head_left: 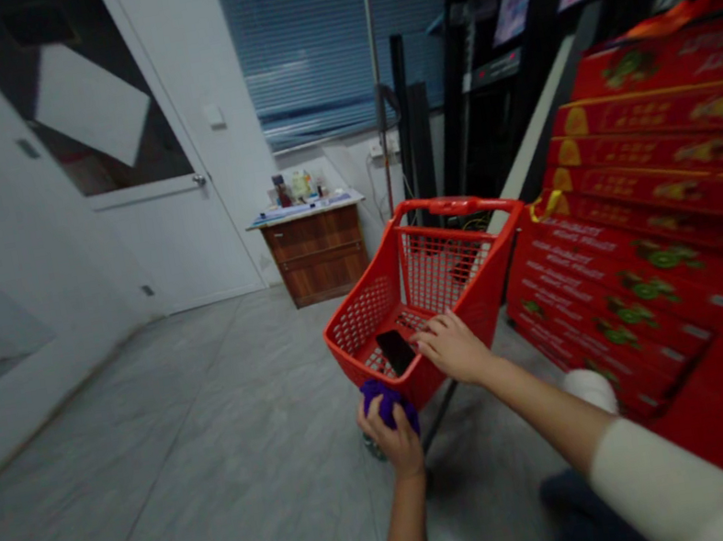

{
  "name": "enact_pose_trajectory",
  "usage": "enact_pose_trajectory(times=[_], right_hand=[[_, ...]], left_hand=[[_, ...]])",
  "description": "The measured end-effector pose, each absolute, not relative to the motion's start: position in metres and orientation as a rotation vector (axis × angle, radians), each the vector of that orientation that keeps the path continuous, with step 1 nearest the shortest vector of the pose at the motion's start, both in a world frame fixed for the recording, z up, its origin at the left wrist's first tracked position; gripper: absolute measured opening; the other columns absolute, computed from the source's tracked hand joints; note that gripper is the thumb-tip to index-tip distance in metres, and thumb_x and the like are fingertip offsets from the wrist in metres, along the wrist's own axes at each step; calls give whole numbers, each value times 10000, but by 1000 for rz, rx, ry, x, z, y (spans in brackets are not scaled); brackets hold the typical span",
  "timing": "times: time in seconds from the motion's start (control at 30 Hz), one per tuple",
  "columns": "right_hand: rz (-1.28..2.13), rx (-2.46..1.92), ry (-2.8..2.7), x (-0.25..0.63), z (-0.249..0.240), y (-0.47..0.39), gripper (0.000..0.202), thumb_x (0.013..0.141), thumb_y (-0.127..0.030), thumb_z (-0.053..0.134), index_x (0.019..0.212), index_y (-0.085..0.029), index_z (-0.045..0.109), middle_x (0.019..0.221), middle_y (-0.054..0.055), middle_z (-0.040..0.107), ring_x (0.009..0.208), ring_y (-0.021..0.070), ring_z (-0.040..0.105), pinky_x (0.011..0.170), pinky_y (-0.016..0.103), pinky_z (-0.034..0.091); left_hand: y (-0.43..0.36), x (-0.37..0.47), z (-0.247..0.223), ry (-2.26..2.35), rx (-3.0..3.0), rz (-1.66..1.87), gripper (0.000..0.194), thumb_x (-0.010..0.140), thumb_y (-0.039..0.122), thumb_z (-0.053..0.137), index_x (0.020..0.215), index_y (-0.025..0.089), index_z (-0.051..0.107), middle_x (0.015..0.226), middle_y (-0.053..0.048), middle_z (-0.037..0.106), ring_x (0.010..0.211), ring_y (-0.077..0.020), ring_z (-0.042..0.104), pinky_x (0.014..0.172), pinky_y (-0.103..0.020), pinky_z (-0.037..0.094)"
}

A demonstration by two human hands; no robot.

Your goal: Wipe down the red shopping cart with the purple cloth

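Note:
A red plastic shopping cart [366,296] stands in front of me, with a black phone [396,353] lying inside its basket near the front end. My left hand [390,433] is closed round a bunched purple cloth [377,391], at the outer front face of the basket below the rim. Over the basket's near right rim is my right hand [452,348], its fingers stretched out towards the inside, to the right of the phone. No object shows in that hand. Whether its palm rests on the rim is hard to tell.
Stacked red cartons [650,285] rise close on the right. Behind the cart, a brown wooden cabinet [320,254] carries bottles and small items. A white door [168,248] is at the back left, dark shelving [476,92] at the back right. Grey floor [227,462] extends leftwards.

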State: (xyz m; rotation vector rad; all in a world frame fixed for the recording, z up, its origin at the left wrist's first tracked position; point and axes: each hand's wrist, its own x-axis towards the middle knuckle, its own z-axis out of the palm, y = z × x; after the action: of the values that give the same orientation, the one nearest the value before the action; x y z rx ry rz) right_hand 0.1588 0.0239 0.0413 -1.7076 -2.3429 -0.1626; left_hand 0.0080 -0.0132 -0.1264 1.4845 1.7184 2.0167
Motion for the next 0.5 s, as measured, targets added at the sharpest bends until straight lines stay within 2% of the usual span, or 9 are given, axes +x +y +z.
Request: enact_pose_trajectory(times=[0.13, 0.3, 0.5], right_hand=[[-164, -1758, -2318, 147, 38, 22, 424, 1009, -393, 280, 1211, -311, 644, 1171, 65, 618, 1132, 217, 460, 1128, 441, 145], [-175, -1788, -2290, 137, 37, 23, 430, 1002, -406, 285, 1197, -300, 653, 1149, 80, 619, 1124, 233, 465, 1121, 442, 154], [-150, -1755, -2265, 130, 36, 24, 421, 1001, -407, 288, 1188, -306, 651, 1167, 60, 615, 1148, 235, 453, 1122, 450, 156]], left_hand=[[-16, 27, -139, 1840, 1446, 2040, 274, 903, 388, 487, 1092, 198, 541, 1244, -144, 430, 1201, -272, 440, 1020, -488, 381], [-21, 25, -165, 1831, 1654, 1880, 218, 893, 305, 503, 1062, 208, 602, 1233, -137, 448, 1184, -282, 452, 1014, -520, 393], [-9, 9, -131, 1790, 1905, 1856, 230, 851, 368, 604, 1025, 267, 716, 1275, -133, 530, 1302, -332, 373, 1072, -546, 353]])
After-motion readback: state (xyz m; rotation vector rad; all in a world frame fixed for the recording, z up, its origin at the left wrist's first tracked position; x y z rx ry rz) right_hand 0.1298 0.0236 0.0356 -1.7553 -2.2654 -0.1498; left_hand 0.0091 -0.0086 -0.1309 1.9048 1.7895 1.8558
